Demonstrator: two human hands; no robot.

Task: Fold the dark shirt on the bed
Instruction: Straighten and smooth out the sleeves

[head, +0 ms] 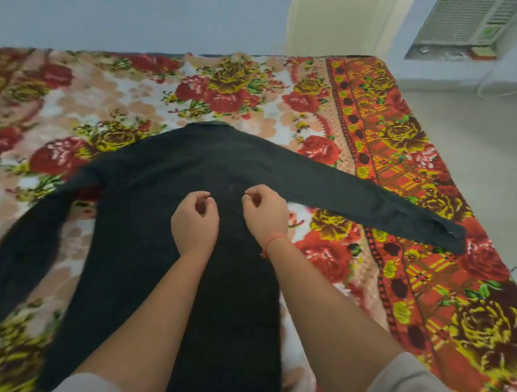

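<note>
Dark, almost black, the shirt (151, 185) lay spread flat on the bed, its collar at the far end and its hem towards the person. One sleeve stretched out straight towards the bed's right edge; the other bent down along the left side. Over the middle of the shirt's body the left hand (195, 219) and the right hand (265, 214) sat close together, near but apart, each with fingers curled and thumb drawn in to the fingertips. Whether they were pinching the cloth or clenched on nothing I could not tell. A red thread (274, 241) circled the right wrist. Under the shirt lay a floral blanket (373, 126) of red and yellow roses. Beyond the bed's right corner, a window air conditioner (466, 24) sat in the wall.
</note>
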